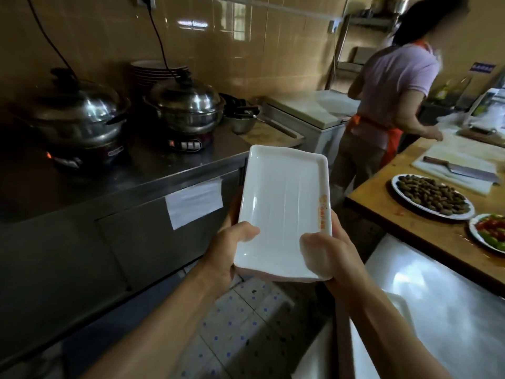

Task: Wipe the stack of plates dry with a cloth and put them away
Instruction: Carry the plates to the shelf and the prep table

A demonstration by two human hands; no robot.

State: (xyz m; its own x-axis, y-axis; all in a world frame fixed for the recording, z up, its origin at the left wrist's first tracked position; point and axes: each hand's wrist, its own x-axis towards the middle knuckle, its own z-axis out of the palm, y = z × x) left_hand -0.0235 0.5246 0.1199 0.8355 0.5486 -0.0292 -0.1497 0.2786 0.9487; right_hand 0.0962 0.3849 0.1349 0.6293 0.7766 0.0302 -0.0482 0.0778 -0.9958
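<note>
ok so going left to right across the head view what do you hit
left pot → right pot → white plate held in both hands → person in orange apron → plate of nuts → plate of vegetables

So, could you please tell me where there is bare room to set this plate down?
Both hands hold the plate. Bare steel countertop lies before the two pots; bare wood on the table lies left of the peanut dish. Further right is crowded.

Left hand (224,250) and right hand (328,253) grip, thumbs on top.
</note>
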